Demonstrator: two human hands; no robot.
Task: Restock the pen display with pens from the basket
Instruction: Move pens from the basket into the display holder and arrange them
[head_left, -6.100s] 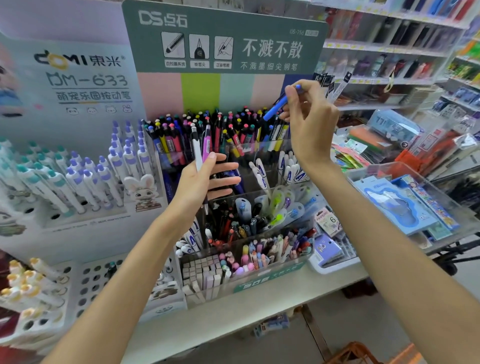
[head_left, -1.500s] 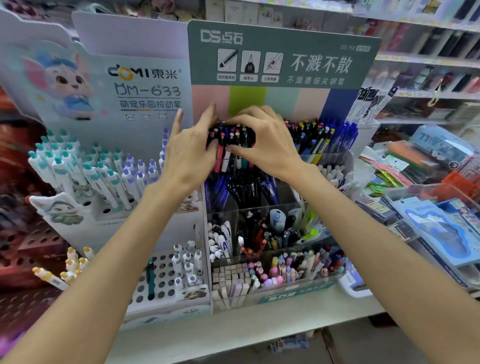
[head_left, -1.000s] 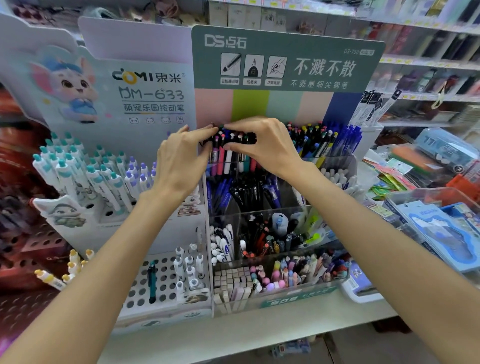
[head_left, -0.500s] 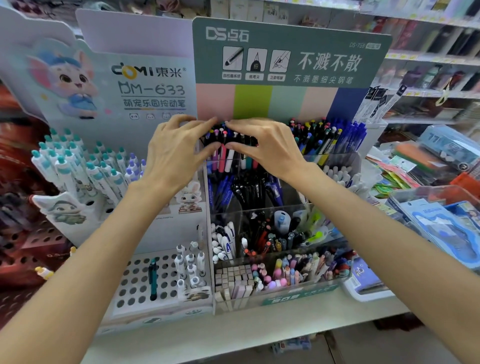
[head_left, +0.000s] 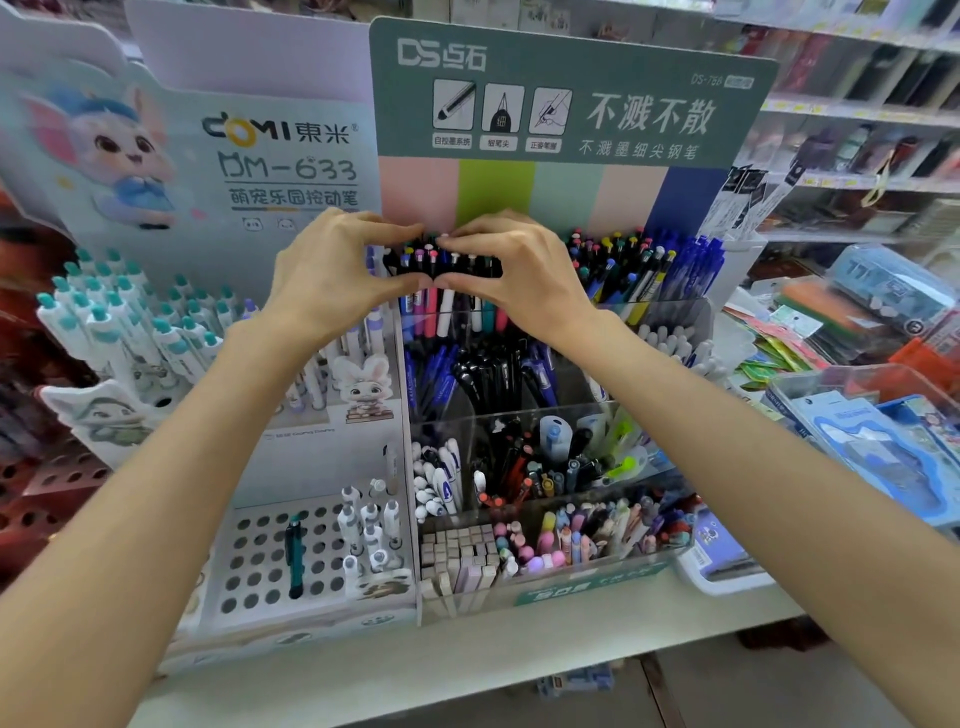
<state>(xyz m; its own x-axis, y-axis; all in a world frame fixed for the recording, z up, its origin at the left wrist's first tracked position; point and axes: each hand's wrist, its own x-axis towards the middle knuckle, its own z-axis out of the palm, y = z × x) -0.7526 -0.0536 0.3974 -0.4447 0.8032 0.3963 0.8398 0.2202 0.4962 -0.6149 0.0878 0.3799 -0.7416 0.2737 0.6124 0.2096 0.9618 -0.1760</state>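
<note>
Since half a second earlier the two hands had drawn closer together, thumb tips now nearly meeting below the bundle of pens (head_left: 447, 262) and fingertips nearly meeting above it. Nearest the camera ran the pale shelf edge (head_left: 467, 670), and on it stood the clear tiered pen display (head_left: 550, 587), its front tray packed with pastel erasers and short pens. Beside it on the left sat a white peg tray (head_left: 270, 561) (one dark green pen (head_left: 295, 556) stood alone in it). Farther back, the left hand (head_left: 332, 275) and the right hand (head_left: 524, 275) curled round the bundle from either side, encircling the pen tops in the display's back row, left section. More pens (head_left: 639, 265) filled that row to the right. Behind rose the green header card (head_left: 571, 93). No basket appeared.
</note>
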